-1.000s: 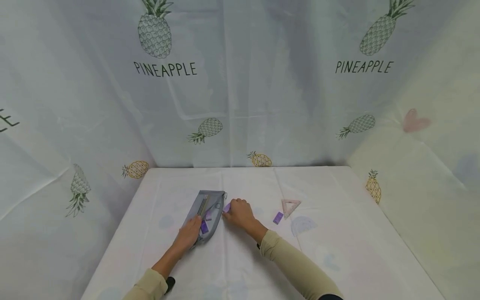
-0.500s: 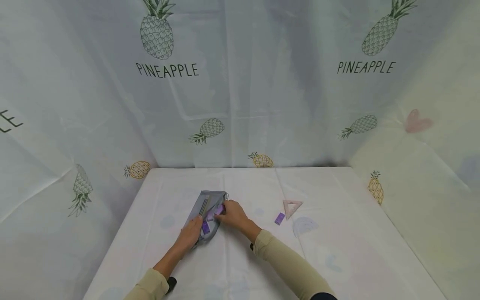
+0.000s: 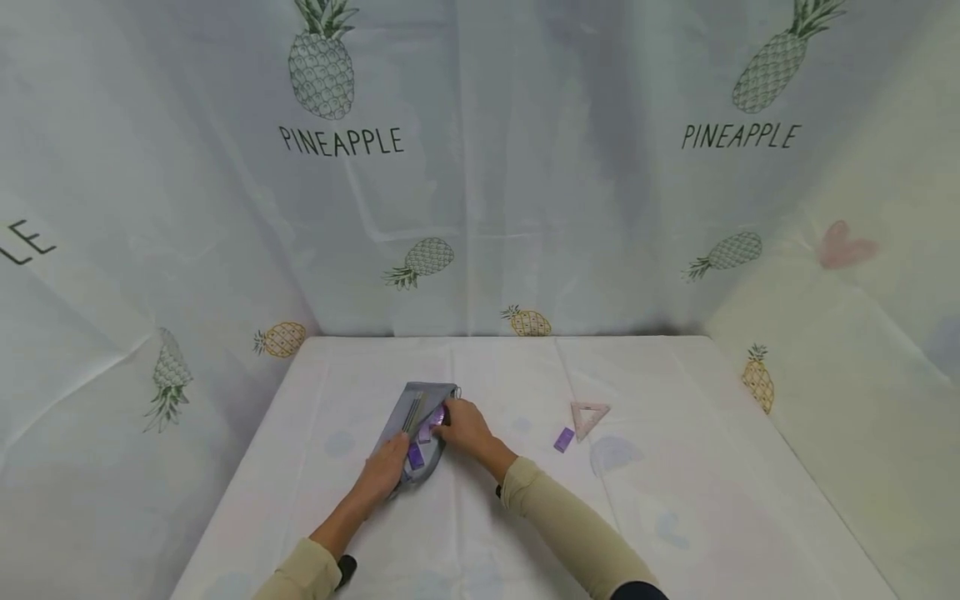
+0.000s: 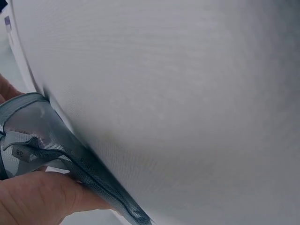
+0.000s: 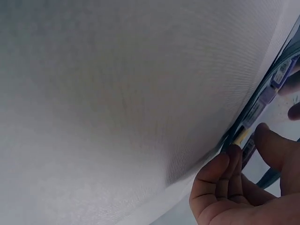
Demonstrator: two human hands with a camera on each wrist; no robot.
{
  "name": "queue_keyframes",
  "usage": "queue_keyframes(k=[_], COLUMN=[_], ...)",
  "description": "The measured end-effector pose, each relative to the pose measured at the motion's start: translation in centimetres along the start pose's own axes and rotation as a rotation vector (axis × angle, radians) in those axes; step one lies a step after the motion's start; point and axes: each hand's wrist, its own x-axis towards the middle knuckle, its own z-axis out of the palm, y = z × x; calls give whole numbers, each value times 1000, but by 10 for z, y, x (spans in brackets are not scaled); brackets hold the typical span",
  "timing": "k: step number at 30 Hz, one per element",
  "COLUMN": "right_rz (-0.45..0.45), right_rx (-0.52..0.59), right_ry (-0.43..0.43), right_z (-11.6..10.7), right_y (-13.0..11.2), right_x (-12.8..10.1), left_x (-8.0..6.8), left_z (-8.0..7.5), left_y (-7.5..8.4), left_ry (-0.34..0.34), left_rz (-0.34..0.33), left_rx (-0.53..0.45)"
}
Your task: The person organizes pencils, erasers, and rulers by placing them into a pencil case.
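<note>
My right hand [image 3: 463, 427] sits at the open mouth of the grey mesh pouch [image 3: 417, 433], fingers [image 5: 220, 173] curled, pinching a small purple piece [image 3: 435, 416] just at the opening. The right wrist view shows the fingertips bunched against the pouch's edge, with purple and yellowish items showing through the mesh beside them.

My left hand [image 3: 386, 471] rests on the near end of the pouch. The left wrist view shows the mesh edge [image 4: 70, 150] gathered against the heel of my hand and gripped there, which holds the pouch down on the bench [image 3: 675, 500].

The pouch lies flat at an angle, left of the bench's middle, with its zip end toward the far wall. Inside it, long thin sticks [image 3: 411, 411] lie along its length, and another purple piece [image 3: 415, 455] sits near my left fingertips.

Further right, well apart from both hands, a second small purple block [image 3: 564, 439] lies on the bench, just beside a pinkish triangular set square [image 3: 588, 416].

The bench carries a pale cloth with faint prints. Behind and at both sides hangs a white curtain [image 3: 480, 208] printed with pineapples and the word PINEAPPLE. Both my sleeves [image 3: 562, 525] are beige.
</note>
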Motion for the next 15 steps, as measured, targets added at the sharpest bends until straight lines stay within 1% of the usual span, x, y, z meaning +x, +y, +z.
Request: queue_keyframes(k=[4,5,8,11,15], right_rz=[4,2,2,3,-13], right_rx=[47,58,62,5,-79], right_ry=[-2,0,11,42,129], right_z=[2,2,3,2,-1], right_y=[2,2,3,3,3], right_x=[1,1,0,-4,-9], left_x=[0,0,-1,-1,0], left_z=[1,1,2,2,1], left_y=[1,1,3,2,1], left_ry=[8,5,-5,-10,-5], left_rz=[-3,-13,-18,-21,-3], left_rx=[5,-2,0,6,35])
